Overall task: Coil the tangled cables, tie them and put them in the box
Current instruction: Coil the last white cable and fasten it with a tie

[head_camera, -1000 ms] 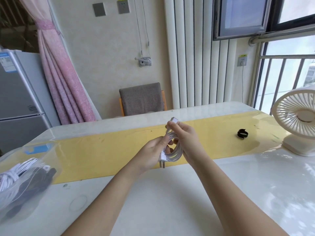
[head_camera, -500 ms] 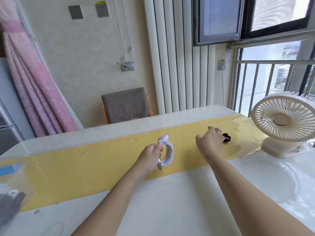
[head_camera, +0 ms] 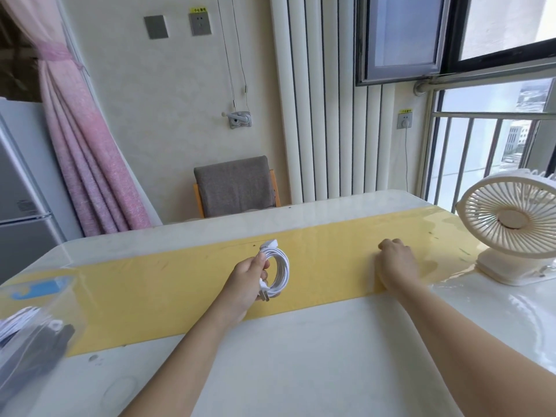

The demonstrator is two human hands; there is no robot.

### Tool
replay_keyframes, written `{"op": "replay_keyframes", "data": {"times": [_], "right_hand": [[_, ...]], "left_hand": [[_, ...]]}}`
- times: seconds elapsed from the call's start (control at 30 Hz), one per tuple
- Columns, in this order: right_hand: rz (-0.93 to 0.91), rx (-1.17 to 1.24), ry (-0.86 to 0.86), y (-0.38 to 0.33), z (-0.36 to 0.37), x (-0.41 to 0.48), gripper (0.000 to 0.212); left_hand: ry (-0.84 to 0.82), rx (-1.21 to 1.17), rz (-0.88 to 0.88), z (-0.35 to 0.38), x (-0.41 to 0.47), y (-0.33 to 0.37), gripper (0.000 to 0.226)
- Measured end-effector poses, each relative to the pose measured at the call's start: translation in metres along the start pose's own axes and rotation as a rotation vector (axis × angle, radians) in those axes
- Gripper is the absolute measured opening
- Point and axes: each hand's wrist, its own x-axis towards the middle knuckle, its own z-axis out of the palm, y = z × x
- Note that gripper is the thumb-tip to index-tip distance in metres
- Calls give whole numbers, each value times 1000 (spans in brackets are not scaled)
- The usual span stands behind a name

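Coiling looks done: the left hand (head_camera: 245, 281) grips the white cable coil (head_camera: 278, 273), held upright over the yellow runner (head_camera: 150, 290) on the worktop (head_camera: 301, 356). A second ago both hands were on the coil. The right hand (head_camera: 397, 263) has since reached out and now covers the spot where the black tie lay, fingers curled down. Whether it has the tie, I cannot tell. Tying should come next, then the clear box (head_camera: 72, 308) at near left.

A fan (head_camera: 508, 227) stands at the table's (head_camera: 301, 356) right edge; a clear box (head_camera: 72, 308) blocks its near left corner. Between them the surface lies open to reach across.
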Motion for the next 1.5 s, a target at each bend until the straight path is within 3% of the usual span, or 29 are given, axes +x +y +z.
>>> {"op": "replay_keyframes", "data": {"times": [0.2,0.27,0.43,0.7,1.03,1.5], "right_hand": [[-133,96,-122,-43,1,-28,15],[-130,292,-218,-63,-2,-42,14],[-84,1074,-660,-107,-12,-85,29],[-223,1488,-916,-122,-16,-115,26],[-199,1676,-1052,-123,-18,-117,30],[-192,1669,-1099,-124,-14,-120,24]], "left_hand": [[34,-170,-48,-18,-21,-6,32],[44,-268,-55,-26,-27,-8,30],[14,-549,-97,-44,-35,-7,30],[19,-692,-129,-53,-38,-1,32],[-212,-772,-174,-51,-45,8,31],[-289,-756,-164,-52,-50,10,38]]}}
